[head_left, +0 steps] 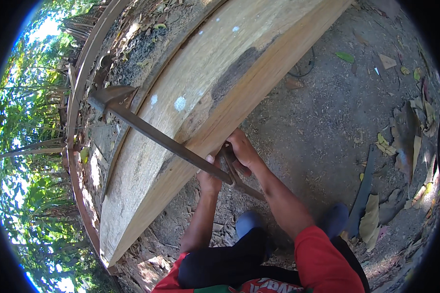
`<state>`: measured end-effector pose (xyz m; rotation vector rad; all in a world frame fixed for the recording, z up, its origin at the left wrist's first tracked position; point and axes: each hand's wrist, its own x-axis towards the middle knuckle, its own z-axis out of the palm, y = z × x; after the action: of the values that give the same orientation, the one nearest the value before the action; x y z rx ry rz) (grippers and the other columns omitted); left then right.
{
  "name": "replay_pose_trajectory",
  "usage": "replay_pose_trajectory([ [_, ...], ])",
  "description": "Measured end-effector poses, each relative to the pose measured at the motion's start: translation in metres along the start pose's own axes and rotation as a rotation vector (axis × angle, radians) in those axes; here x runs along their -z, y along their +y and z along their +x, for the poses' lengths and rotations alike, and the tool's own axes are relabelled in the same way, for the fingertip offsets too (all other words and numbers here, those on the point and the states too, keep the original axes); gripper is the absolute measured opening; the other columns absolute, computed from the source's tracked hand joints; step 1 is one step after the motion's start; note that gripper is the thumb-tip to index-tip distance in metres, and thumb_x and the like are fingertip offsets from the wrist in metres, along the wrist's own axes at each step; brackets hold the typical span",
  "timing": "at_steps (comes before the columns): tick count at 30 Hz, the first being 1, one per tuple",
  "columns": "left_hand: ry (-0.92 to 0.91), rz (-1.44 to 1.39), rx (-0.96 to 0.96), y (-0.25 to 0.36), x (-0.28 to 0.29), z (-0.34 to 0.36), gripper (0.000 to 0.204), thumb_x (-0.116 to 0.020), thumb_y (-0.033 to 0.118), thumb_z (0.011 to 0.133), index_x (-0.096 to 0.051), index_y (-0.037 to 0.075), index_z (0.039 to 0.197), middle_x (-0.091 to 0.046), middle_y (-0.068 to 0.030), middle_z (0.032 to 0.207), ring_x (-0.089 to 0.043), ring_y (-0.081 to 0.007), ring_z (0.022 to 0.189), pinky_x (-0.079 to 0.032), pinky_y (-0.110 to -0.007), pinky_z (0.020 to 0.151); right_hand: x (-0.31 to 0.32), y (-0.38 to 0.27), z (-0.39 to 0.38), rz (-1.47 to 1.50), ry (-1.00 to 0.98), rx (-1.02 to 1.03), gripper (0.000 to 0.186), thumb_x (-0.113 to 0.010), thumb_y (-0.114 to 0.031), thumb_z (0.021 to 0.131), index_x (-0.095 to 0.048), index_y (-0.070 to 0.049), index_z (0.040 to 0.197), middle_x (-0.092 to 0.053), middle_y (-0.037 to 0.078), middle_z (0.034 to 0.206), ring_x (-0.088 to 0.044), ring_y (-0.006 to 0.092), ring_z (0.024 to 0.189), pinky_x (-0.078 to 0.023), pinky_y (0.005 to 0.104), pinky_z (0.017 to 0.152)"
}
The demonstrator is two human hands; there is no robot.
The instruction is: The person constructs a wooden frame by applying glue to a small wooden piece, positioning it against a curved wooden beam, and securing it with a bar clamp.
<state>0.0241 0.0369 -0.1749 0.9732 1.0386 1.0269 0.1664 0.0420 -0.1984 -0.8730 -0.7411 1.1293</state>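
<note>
My left hand [209, 181] is partly hidden by the metal clamp [156, 136] spanning the long timber [200, 85], so I cannot tell its grip, while my right hand [242, 149] grasps the clamp's near end, the timber's top is cut off, open ground [322, 117] lies rightward, and a dark blade [364, 188] lies near my right shoe [336, 219].

text | white lettering [275, 286] (only partly in view) | on red shirt [322, 259]
</note>
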Motion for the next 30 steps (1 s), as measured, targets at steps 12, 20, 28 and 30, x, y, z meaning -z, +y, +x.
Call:
replay_pose_trajectory([
  [12,-0.038,-0.080,0.048,-0.006,-0.004,0.003,0.070,-0.073,0.030,0.081,-0.040,-0.002,0.134,-0.049,-0.0130,0.131,-0.043,-0.0254,0.126,-0.028,-0.041,0.110,0.004,-0.010,-0.003,0.112,-0.059,-0.239,0.036,-0.045,-0.022,0.087,-0.056,0.001,0.112,-0.059,0.011,0.108,-0.054,0.0190,0.102,-0.043,0.0320,0.090],
  [20,-0.125,-0.077,0.041,-0.006,-0.001,0.004,0.069,-0.069,0.035,0.086,-0.039,-0.001,0.136,-0.049,-0.0138,0.132,-0.042,-0.0261,0.128,-0.030,-0.042,0.109,0.014,-0.032,-0.003,0.093,-0.107,-0.370,0.039,-0.054,-0.028,0.090,-0.055,-0.001,0.119,-0.059,0.014,0.114,-0.055,0.0209,0.107,-0.044,0.0356,0.092],
  [28,-0.142,0.119,-0.106,0.007,-0.029,0.001,0.074,-0.063,0.062,0.080,-0.055,-0.001,0.118,-0.057,-0.0088,0.109,-0.051,-0.0196,0.102,-0.042,-0.034,0.085,0.036,0.034,-0.096,-0.063,0.033,-0.285,0.048,-0.067,-0.024,0.087,-0.048,-0.008,0.127,-0.059,0.007,0.104,-0.058,0.0157,0.093,-0.048,0.0289,0.082],
  [30,-0.165,0.118,-0.094,0.012,-0.034,0.001,0.075,-0.063,0.063,0.079,-0.054,-0.001,0.117,-0.057,-0.0086,0.108,-0.050,-0.0190,0.099,-0.041,-0.034,0.084,0.029,0.047,-0.120,0.098,0.015,-0.362,0.050,-0.068,-0.020,0.086,-0.046,-0.010,0.129,-0.059,0.007,0.104,-0.058,0.0160,0.091,-0.048,0.0287,0.081],
])
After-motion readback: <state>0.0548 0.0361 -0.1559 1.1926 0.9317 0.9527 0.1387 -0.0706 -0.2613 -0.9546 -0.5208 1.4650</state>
